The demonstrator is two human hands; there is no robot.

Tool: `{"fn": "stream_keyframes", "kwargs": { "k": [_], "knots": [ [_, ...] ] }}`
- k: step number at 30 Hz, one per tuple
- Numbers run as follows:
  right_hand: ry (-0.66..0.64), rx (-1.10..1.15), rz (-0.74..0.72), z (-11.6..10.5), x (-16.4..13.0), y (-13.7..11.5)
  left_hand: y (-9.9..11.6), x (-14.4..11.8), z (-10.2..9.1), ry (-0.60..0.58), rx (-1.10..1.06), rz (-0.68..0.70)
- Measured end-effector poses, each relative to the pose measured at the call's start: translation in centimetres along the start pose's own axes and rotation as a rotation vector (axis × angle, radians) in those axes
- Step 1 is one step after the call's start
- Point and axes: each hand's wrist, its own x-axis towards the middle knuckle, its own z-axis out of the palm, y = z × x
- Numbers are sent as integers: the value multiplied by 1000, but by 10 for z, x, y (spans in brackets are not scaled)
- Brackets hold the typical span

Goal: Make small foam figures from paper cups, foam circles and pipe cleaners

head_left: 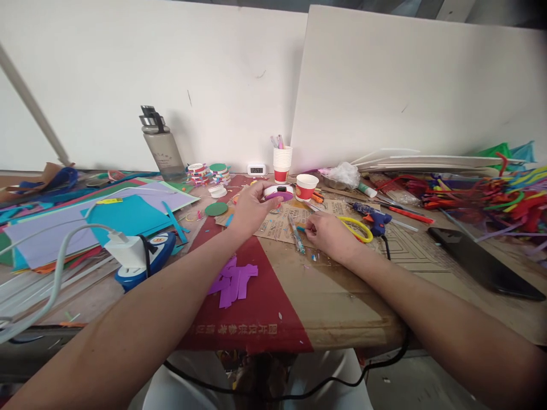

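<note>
Two bare forearms reach in from the near edge over a worn brown cardboard sheet (342, 296) that covers the desk. Across its near left lies a dark red paper sheet (265, 307) with a row of pale printed characters along its near edge, too small to read. Loose purple paper strips (233, 280) lie on the red sheet.

Raised above the middle of the desk, the left hand (250, 212) is closed around a small round white paper cup with a purple band (278, 193), held on its side, fingers curled over its top. To its right, the right hand (329, 234) rests low on the cardboard, its fingertips pinched together beside a thin teal pen (296, 234); whether it holds anything I cannot tell. A printed paper leaflet (282, 225) lies under both hands, its print unreadable.

Just right of that hand lie yellow-handled scissors (358, 226) and a blue hot-glue gun (374, 214). Farther back stand a red-and-white paper cup (306, 187), a stack of white paper cups holding pens (282, 158), and a small white digital clock (257, 169) whose digits are blurred. A grey water bottle (162, 147) stands at far left. A white charger plug with cable (126, 253) sits at near left on a blue-and-white object. A black phone (481, 263) lies at right, near a heap of coloured pipe cleaners (491, 196)
</note>
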Motion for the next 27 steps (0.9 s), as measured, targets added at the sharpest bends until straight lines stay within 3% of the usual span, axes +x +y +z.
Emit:
{"fn": "stream_keyframes", "kwargs": {
  "k": [9, 14, 27],
  "knots": [
    [111, 240, 50, -13, -1, 9, -2, 0, 0, -48, 0, 5],
    [88, 362, 111, -16, -2, 10, -1, -3, 0, -109, -3, 10],
    [113, 374, 127, -11, 2, 11, -1, -5, 1, -133, 53, 29]
  ]
}}
